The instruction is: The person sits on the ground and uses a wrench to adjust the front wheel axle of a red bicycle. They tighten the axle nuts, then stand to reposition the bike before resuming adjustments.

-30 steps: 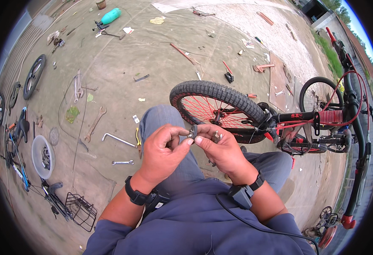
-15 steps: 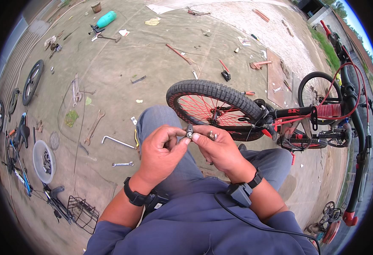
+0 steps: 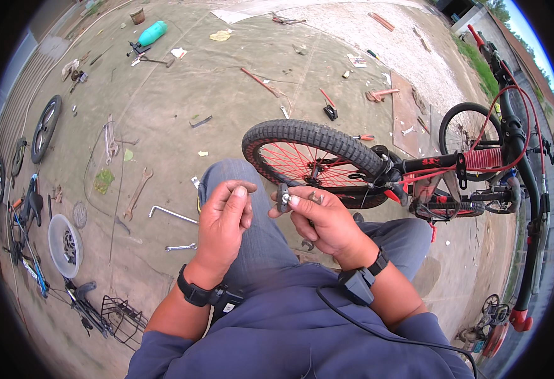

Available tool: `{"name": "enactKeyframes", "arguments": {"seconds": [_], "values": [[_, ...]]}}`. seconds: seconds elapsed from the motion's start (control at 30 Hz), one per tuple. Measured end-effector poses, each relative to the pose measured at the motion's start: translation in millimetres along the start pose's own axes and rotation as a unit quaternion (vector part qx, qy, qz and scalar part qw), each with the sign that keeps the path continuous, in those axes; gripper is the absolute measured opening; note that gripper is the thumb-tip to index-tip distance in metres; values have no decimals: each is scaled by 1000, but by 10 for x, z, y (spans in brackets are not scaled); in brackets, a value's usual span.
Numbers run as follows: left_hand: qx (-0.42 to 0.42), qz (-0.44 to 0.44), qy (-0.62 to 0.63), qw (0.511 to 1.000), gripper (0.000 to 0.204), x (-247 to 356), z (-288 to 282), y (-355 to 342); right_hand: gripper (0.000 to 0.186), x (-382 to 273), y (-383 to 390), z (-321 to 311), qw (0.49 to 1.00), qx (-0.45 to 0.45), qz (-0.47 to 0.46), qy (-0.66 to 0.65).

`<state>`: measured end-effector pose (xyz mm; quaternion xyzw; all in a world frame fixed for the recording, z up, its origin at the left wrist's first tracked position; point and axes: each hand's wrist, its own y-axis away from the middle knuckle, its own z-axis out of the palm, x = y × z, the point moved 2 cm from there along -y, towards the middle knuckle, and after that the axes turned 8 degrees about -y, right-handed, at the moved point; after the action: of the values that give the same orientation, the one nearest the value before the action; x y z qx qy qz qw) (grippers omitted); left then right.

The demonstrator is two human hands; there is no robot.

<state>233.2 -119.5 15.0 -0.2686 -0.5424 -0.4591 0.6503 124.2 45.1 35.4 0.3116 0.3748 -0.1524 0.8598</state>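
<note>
In my right hand (image 3: 327,221), thumb and fingers pinch a small dark oblong block (image 3: 282,197) with a silver stud, which looks like a brake pad. The same hand also holds a wrench (image 3: 308,244); its ends show beside the fingers and below the palm. My left hand (image 3: 225,218) is raised a little to the left, apart from the block. Its thumb lies against the curled fingers, and anything between them is too small or hidden to see. Both hands are above my lap, close to the knobbly front tyre (image 3: 315,136) with red spokes.
The bicycle's black frame (image 3: 432,164) and handlebar (image 3: 529,234) stand to the right. On the ground to the left lie an L-shaped wrench (image 3: 173,213), a spanner (image 3: 181,247) and a rusty wrench (image 3: 139,192). A white tub (image 3: 54,249) stands farther left, near bicycle parts.
My left hand has come away from the block and moved left. The block stays in my right hand and now shows more fully. My view has shifted slightly.
</note>
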Motion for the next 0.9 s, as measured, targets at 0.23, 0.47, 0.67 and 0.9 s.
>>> {"name": "enactKeyframes", "arguments": {"seconds": [0.23, 0.47, 0.67, 0.9], "values": [[75, -74, 171, 980, 33, -67, -60, -74, 38, 16, -4, -32, 998, -20, 21, -62], [42, -64, 172, 982, 38, -154, -174, -88, 34, 32, -6, -72, 987, -47, 33, -149], [45, -74, 161, 983, 34, -175, -167, -84, 35, 34, -4, -72, 985, -50, 37, -159], [45, -93, 126, 987, 34, -166, -162, -87, 35, 48, -9, -100, 983, -58, 39, -172]]}}
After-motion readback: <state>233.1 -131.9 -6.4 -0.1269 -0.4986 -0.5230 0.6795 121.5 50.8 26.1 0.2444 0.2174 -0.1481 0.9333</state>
